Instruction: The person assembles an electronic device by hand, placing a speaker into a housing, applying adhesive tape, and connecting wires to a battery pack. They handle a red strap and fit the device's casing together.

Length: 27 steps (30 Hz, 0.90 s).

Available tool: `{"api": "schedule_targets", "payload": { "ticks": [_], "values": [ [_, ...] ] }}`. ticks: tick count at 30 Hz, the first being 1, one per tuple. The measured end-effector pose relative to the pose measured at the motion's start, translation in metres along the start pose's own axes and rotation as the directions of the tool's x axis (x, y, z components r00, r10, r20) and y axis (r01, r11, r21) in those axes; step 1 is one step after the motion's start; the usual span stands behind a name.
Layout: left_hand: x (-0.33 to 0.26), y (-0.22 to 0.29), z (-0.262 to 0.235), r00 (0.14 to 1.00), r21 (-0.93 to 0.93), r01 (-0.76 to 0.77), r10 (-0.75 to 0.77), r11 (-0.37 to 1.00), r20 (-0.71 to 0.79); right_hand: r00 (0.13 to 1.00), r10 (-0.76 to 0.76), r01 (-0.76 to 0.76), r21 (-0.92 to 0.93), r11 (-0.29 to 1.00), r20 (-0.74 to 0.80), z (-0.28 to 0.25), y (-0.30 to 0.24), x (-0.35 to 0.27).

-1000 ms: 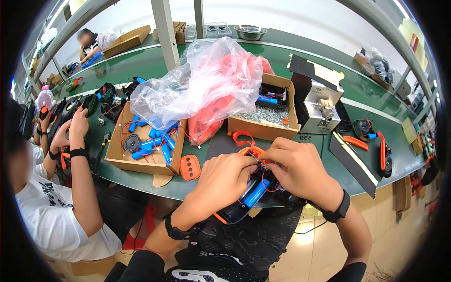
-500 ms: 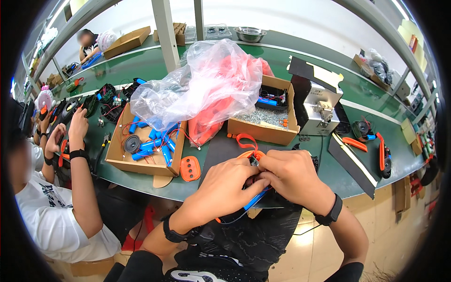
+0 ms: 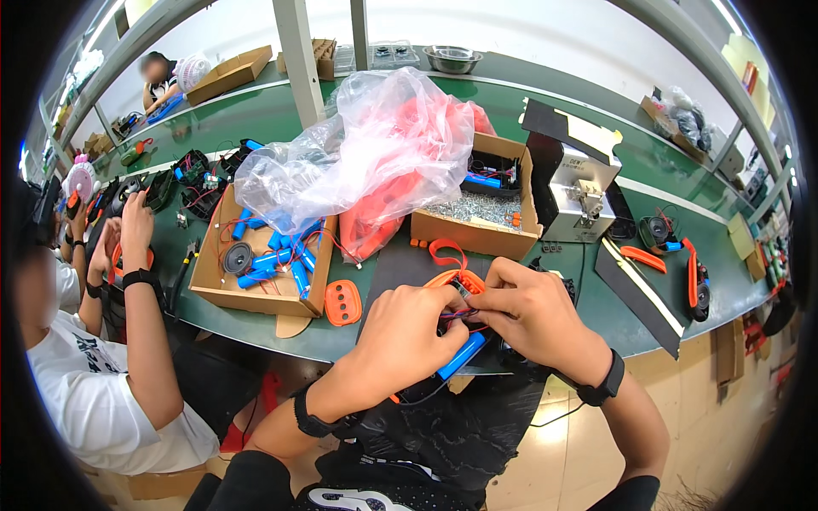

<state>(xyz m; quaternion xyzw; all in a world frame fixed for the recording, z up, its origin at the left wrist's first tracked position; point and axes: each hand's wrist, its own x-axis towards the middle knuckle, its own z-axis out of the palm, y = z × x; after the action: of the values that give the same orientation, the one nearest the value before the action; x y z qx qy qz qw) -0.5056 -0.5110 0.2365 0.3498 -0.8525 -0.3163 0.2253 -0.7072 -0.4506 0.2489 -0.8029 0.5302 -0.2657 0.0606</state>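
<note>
An orange-and-black device housing [image 3: 443, 279] with a red-orange strap [image 3: 446, 249] sits open between my hands at the table's near edge. My left hand [image 3: 407, 328] is closed around its left side, the thumb beside thin red and dark wires [image 3: 456, 315]. Thumb and fingers of my right hand [image 3: 530, 317] pinch together at the wires beside a small circuit board [image 3: 463, 288]; the fingertips partly hide what they grip. A blue cylindrical battery [image 3: 462, 356] lies below my fingers. An orange cover plate with several holes [image 3: 343, 303] rests left of my left hand.
To the left, a cardboard box [image 3: 256, 298] holds blue batteries and a speaker. A clear plastic bag [image 3: 366, 145] covers red-orange parts. Behind my hands stands a box of screws [image 3: 477, 209], with a metal machine [image 3: 584, 192] at right. A co-worker [image 3: 102, 383] sits at left.
My right hand has lifted and turned slightly, and my fingers have spread a little apart. More of the wires, circuit board and blue battery now shows between my hands.
</note>
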Motion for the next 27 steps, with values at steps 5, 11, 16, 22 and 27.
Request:
{"api": "schedule_targets", "payload": {
  "ticks": [5, 11, 16, 22, 27],
  "values": [
    [0.001, 0.003, -0.003, 0.995, -0.035, 0.057, -0.054, 0.998, 0.084, 1.000, -0.008, 0.008, -0.016, 1.000, 0.016, -0.002, -0.001, 0.001],
    [0.003, 0.005, -0.007, 0.992, 0.051, -0.026, 0.019, 0.998, 0.128, 1.000, -0.003, 0.000, 0.226, 0.974, 0.013, 0.000, 0.017, 0.000],
    [-0.001, 0.004, -0.003, 0.994, 0.083, -0.043, 0.034, 0.996, 0.107, 0.996, -0.033, 0.034, -0.013, 0.999, 0.078, -0.004, 0.001, 0.004],
    [-0.005, 0.000, 0.003, 0.995, 0.088, -0.097, 0.096, 0.991, 0.020, 0.993, -0.081, 0.088, -0.086, 0.992, 0.083, -0.001, -0.002, 0.005],
    [-0.009, -0.002, 0.005, 0.987, 0.041, -0.144, 0.147, 0.989, -0.069, 0.997, -0.050, 0.053, -0.045, 0.998, 0.065, 0.001, -0.002, 0.004]
  ]
}}
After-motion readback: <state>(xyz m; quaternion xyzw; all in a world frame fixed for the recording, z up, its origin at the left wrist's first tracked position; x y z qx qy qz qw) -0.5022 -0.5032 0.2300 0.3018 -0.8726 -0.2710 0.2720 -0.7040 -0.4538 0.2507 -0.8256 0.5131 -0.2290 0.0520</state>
